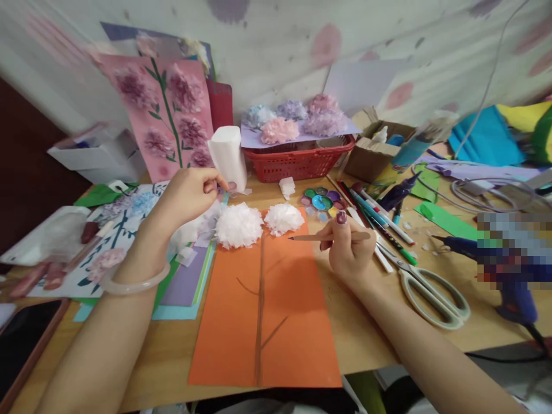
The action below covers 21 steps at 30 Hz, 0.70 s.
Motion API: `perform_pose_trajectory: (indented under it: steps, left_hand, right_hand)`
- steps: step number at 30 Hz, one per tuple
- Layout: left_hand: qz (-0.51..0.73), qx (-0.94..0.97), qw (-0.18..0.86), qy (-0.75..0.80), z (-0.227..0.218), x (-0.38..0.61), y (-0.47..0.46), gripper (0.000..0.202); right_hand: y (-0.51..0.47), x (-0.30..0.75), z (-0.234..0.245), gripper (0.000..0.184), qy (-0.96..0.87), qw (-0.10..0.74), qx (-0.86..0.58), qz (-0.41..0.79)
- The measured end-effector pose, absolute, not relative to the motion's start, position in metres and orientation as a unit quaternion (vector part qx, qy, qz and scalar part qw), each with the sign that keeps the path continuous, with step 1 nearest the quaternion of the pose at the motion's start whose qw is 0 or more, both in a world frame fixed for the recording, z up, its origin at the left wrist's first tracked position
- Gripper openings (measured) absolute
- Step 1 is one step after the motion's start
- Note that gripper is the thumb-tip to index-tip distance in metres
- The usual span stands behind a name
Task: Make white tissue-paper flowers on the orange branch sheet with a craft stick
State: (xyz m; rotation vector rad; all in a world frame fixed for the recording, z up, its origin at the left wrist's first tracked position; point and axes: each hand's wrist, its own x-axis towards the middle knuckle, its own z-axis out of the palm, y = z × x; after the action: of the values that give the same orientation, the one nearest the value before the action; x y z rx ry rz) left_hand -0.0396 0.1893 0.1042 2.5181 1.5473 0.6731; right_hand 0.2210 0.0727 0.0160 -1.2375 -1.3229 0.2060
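An orange sheet of paper [293,322] lies in front of me with a brown stem and thin branches drawn on it. Two white tissue-paper flowers, a larger one [238,225] and a smaller one [283,219], sit at its top edge. My right hand [351,247] grips a brown pencil, its dark tip pointing left over the sheet below the smaller flower. Up and to the left of the larger flower hovers my left hand [190,195], fingers curled together; what they hold, if anything, is hidden. A pale bangle [135,286] circles the left wrist.
Scissors [431,299], several pens [383,213] and a paint palette [321,201] lie to the right, with a blue glue gun [513,287] beyond. A red basket [297,164] and white tissue roll [228,155] stand behind. Coloured paper [185,282] and a phone [32,339] lie left.
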Motion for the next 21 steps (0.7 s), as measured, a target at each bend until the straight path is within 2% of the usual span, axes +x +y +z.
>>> perform_pose_trajectory:
  steps: [4, 11, 18, 21]
  left_hand:
    - [0.233, 0.826, 0.038, 0.511, 0.103, -0.065, 0.206, 0.039]
    - [0.14, 0.808, 0.111, 0.562, 0.087, -0.098, 0.225, 0.018]
    - [0.11, 0.821, 0.109, 0.55, 0.064, -0.083, 0.23, 0.022]
    - [0.09, 0.824, 0.108, 0.549, 0.059, -0.074, 0.229, 0.013]
  right_hand:
    - [0.068, 0.224, 0.015, 0.052, -0.6, 0.6, -0.525, 0.074]
    - [0.064, 0.225, 0.015, 0.049, -0.67, 0.547, -0.501, 0.035]
    - [0.064, 0.227, 0.013, 0.045, -0.676, 0.537, -0.504, 0.008]
    - [0.065, 0.228, 0.013, 0.048, -0.682, 0.529, -0.505, 0.003]
